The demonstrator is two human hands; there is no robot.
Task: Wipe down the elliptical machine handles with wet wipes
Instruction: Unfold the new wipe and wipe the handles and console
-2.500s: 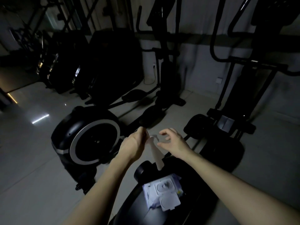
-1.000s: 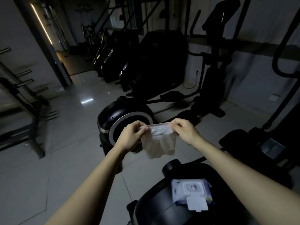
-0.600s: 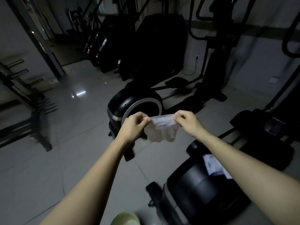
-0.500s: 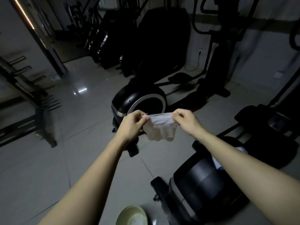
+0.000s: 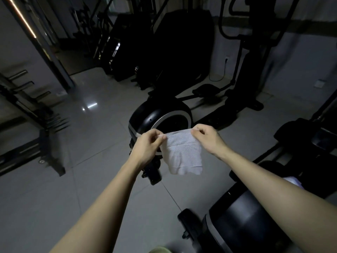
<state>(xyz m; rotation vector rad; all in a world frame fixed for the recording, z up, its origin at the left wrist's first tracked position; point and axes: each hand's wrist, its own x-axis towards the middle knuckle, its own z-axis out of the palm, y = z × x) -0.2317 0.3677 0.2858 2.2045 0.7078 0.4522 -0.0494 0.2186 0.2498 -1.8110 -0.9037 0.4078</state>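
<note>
Both hands pinch one wet wipe [image 5: 183,152] by its top corners, left hand [image 5: 148,145] and right hand [image 5: 207,138]. It hangs open in the air above the gray floor [image 5: 94,179], near a black elliptical machine [image 5: 160,117].

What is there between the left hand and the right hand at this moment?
In the head view, a white wet wipe spans the gap: the left hand and the right hand each pinch a top corner, and the rest hangs down.

Two bare forearms, no sleeves, watch or rings; left hand [image 5: 147,143]; right hand [image 5: 207,137]
</note>
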